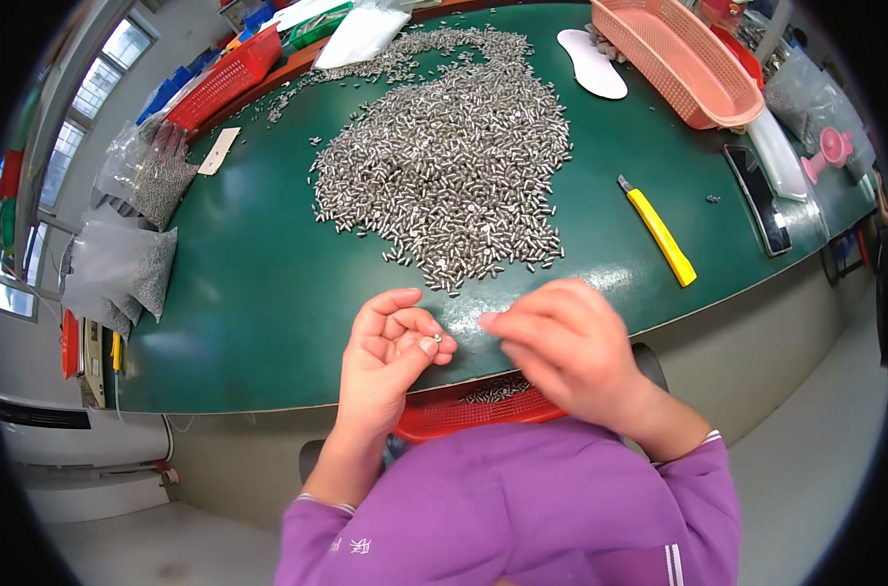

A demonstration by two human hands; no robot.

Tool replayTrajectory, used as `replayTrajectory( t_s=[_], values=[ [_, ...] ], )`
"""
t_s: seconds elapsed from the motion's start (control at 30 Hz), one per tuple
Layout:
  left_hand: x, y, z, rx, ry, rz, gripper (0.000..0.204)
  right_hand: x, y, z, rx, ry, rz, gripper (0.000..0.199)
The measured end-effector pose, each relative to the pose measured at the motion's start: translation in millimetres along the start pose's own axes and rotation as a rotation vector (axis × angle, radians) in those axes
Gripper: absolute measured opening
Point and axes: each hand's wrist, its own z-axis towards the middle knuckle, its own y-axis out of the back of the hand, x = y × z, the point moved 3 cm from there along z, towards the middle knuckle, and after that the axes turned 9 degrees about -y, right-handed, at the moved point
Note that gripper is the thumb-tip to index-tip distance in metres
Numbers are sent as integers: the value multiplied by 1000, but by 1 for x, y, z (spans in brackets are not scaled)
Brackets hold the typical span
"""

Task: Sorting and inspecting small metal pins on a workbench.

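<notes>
Between thumb and fingers of my left hand [390, 347] is a small metal part [437, 338], its end peeking out at the fingertips. To the right, my right hand [576, 342] is closed, thumb and fingers drawn together and pointing toward the left hand. Whatever those fingertips may pinch is too small to make out. Both hands hover over the near edge of the green table, apart from each other. Beyond them spreads a big heap of small silvery metal pins [444, 156].
A red basket [434, 415] with metal pieces sits under the table edge at my lap. Rightward lie a yellow utility knife [661, 234], a phone [758, 200] and a pink basket [678, 63]. Filled plastic bags [122, 259] line the left edge; a white insole-shaped piece [592, 66] lies at the back.
</notes>
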Motion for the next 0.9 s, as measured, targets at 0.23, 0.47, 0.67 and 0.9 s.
replayTrajectory(
  t_s=[0.23, 0.47, 0.67, 0.9],
  values=[
    [3, -6, -7, 65, 103, -191, 45, 10, -27, 1, 22, 53, 16, 30],
    [0, -10, -16, 102, 164, -197, 48, 9, -23, -10, 33, 57, 4, 28],
    [-17, -26, -31, 287, 136, 549, 54, -11, -4, -7, -10, -41, -140, 26],
    [-11, -15, 10, 126, -334, 1003, 70, -22, -14, 14, -19, -162, -221, 16]
  ],
)
